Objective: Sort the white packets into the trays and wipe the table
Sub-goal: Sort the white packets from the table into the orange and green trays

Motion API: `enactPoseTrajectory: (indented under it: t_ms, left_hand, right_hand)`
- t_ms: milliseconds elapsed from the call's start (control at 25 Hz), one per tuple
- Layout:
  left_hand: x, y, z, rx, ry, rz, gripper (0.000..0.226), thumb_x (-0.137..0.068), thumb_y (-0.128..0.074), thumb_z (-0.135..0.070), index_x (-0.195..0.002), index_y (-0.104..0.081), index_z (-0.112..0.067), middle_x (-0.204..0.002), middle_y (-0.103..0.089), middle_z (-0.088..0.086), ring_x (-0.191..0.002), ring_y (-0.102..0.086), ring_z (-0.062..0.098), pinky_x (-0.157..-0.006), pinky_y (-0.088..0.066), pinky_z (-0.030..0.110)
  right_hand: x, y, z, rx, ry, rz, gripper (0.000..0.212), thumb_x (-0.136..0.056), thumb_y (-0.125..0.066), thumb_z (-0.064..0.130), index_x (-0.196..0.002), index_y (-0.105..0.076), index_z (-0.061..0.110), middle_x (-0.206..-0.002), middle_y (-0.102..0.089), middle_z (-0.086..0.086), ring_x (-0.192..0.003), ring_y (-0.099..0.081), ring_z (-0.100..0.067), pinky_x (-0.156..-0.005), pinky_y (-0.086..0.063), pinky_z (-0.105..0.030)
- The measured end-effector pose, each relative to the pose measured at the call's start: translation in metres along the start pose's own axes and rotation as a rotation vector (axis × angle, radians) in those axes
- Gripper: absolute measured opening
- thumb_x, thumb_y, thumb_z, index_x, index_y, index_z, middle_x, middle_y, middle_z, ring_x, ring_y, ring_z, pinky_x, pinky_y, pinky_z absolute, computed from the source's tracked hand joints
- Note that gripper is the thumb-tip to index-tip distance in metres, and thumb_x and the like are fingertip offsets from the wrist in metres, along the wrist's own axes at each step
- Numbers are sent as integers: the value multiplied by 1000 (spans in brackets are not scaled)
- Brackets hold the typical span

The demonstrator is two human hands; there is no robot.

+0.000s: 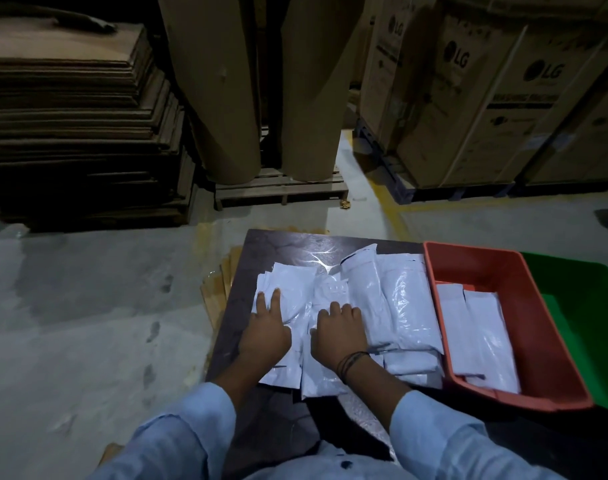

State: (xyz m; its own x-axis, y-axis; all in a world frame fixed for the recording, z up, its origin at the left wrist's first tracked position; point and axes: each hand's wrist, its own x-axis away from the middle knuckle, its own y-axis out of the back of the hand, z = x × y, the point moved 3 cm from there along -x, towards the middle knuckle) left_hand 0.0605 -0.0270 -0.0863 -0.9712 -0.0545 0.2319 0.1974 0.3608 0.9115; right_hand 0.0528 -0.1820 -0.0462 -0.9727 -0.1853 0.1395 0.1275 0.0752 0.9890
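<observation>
Several white packets [396, 299] lie spread in an overlapping pile over a small dark table [282, 245]. My left hand [266, 327] rests flat on the left part of the pile, two fingers stretched out. My right hand [339, 329] presses on the pile's middle with its fingers curled down into the packets; a dark thread band circles the wrist. A red tray [482, 263] stands on the table's right side and holds a few white packets [479, 336]. Beside it on the right is a green tray [579, 299], only partly in view.
Grey concrete floor [88, 306] lies to the left of the table. Beyond it stand a stack of flat cardboard sheets [70, 116], two tall brown paper rolls [219, 88] on a wooden pallet [282, 188], and large cardboard boxes [486, 91] at the right.
</observation>
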Motion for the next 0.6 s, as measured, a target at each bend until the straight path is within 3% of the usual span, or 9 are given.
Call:
enactPoseTrajectory:
  t_ms: [160,280,360,440,520,600]
  left_hand:
    - [9,5,1,64,72,-62,87,-94,-49,-63,-159,-12,-18,-168,-3,16,-142,-37,41,-110,-42,49]
    - [0,11,-8,59,86,-107,98,-88,-47,-75,-158,-14,-14,-168,-3,18,-142,-35,44,-109,-40,52]
    - [-5,12,-9,40,73,-104,102,-87,-50,-75,-160,-6,-17,-168,1,18,-141,-36,44,-108,-40,52]
    - [-6,9,-7,4,48,-76,102,-89,-53,-69,-162,2,-22,-168,3,18,-139,-37,45,-107,-41,52]
    - [-4,4,-3,-10,35,-51,96,-93,-52,-62,-162,5,-25,-168,0,18,-137,-38,46,-106,-42,53]
    - [-2,3,-1,11,31,-47,87,-98,-48,-53,-162,5,-25,-167,-5,18,-137,-39,47,-106,-42,53]
  right_hand:
    - [6,-5,14,-14,-71,-19,56,-83,-55,56,-116,-60,12,-114,-60,-17,-104,-55,-38,-90,-41,-47]
    - [13,-19,25,-3,-143,94,81,-71,-62,66,-131,-58,12,-129,-57,-24,-113,-52,-47,-82,-43,-52]
    - [19,-23,28,4,-177,130,89,-72,-64,65,-144,-50,16,-144,-47,-25,-126,-45,-50,-81,-41,-54]
    - [23,-27,25,14,-141,121,92,-83,-55,63,-157,-21,19,-160,-19,-25,-142,-24,-50,-90,-37,-56]
    - [25,-30,20,-1,-75,129,98,-87,-53,61,-158,-1,19,-164,1,-23,-147,-8,-49,-99,-33,-57]
    - [27,-30,19,-53,-71,142,103,-82,-61,58,-159,-6,18,-164,-2,-25,-147,-12,-50,-104,-33,-58]
